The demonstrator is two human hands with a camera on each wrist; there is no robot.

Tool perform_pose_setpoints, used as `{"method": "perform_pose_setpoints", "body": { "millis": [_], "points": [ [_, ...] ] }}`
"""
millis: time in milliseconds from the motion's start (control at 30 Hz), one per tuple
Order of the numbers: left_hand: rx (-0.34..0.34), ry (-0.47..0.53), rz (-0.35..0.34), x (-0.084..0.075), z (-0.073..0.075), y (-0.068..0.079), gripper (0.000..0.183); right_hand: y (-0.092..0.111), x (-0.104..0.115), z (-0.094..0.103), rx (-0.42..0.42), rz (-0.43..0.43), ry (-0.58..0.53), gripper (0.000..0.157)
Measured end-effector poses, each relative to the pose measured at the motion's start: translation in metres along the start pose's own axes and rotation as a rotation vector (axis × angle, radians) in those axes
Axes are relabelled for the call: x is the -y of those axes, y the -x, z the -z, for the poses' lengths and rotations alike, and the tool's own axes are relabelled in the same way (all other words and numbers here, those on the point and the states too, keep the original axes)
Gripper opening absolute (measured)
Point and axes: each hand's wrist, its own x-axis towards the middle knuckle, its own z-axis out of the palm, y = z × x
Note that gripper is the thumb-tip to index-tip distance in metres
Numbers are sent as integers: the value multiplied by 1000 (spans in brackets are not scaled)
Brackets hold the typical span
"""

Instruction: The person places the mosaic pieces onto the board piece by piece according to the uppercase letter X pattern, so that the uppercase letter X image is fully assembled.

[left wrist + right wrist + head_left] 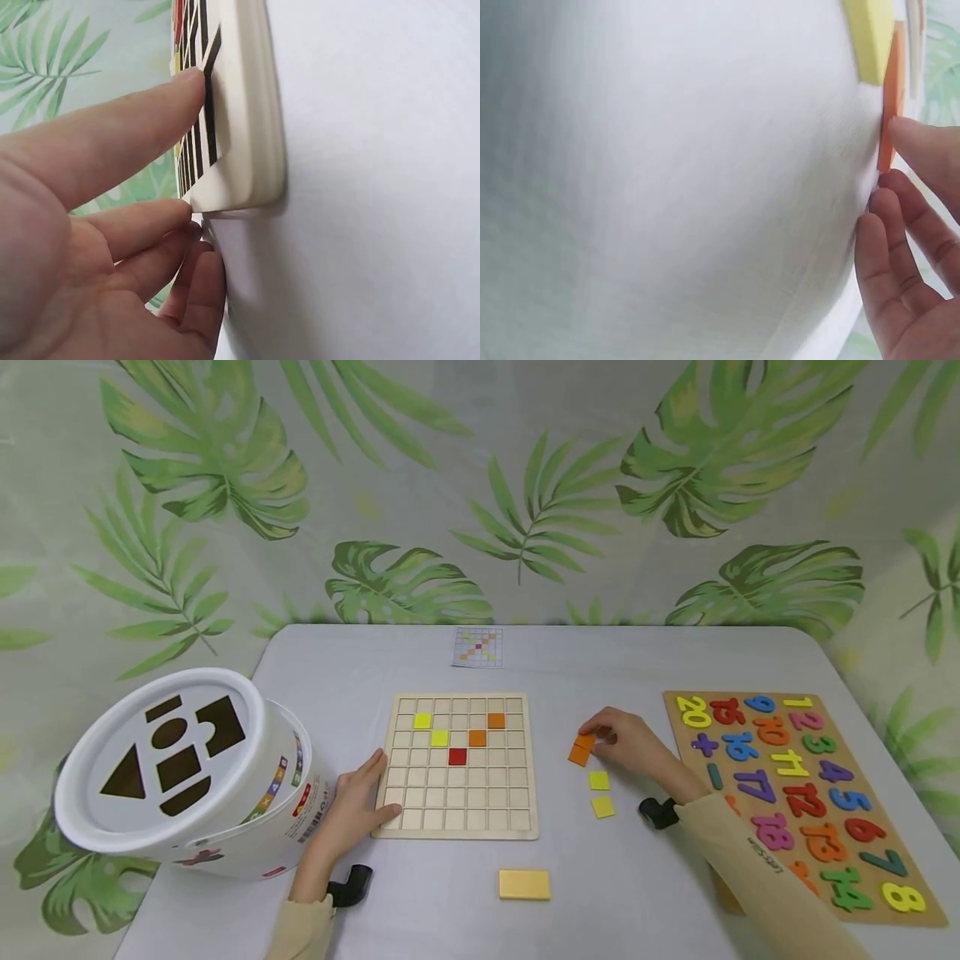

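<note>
A wooden grid board lies mid-table, carrying two yellow tiles, one red tile and two orange tiles in a V shape. My left hand rests along its left edge, fingers fairly straight; in the left wrist view the thumb presses on the top near a corner. To the board's right, my right hand pinches an orange tile between thumb and fingertips, with another orange tile right against it. Two loose yellow tiles lie just nearer me.
A small printed card with a coloured grid lies behind the board. On the left stands a white shape-sorter bucket; on the right lies a number puzzle board. A yellow rectangular block sits near the front.
</note>
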Motion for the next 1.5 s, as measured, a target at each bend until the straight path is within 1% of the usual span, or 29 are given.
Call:
{"method": "perform_pose_setpoints", "body": {
  "millis": [133,333,500,667,767,833,933,1100,1200,1300,1400,1500],
  "points": [
    [10,11,3,-2,0,4,80,-1,-2,0,-4,-6,35,22],
    [9,13,23,-3,-1,5,79,-2,1,1,-7,26,72,21],
    [10,14,20,-1,-1,5,80,-5,4,2,-19,8,107,22],
    [13,19,6,1,-1,4,81,-7,3,2,-12,-2,97,24],
    [12,16,3,1,-1,4,81,-9,8,-1,-17,2,53,24],
    [13,21,3,1,-1,4,81,-12,16,-5,-11,6,13,24],
    [13,30,10,0,-1,4,81,-19,37,-16,16,46,-40,25],
    [15,33,22,1,-1,4,81,-34,81,-44,99,178,-91,23],
    [16,33,27,1,-1,5,81,-44,106,-62,164,221,-98,22],
    [18,35,31,1,-1,4,81,-54,125,-79,209,246,-102,21],
    [27,38,41,0,-1,4,81,-63,138,-93,243,277,-88,19],
    [32,33,55,0,0,4,80,-69,147,-104,275,296,-63,16]
  ]
}}
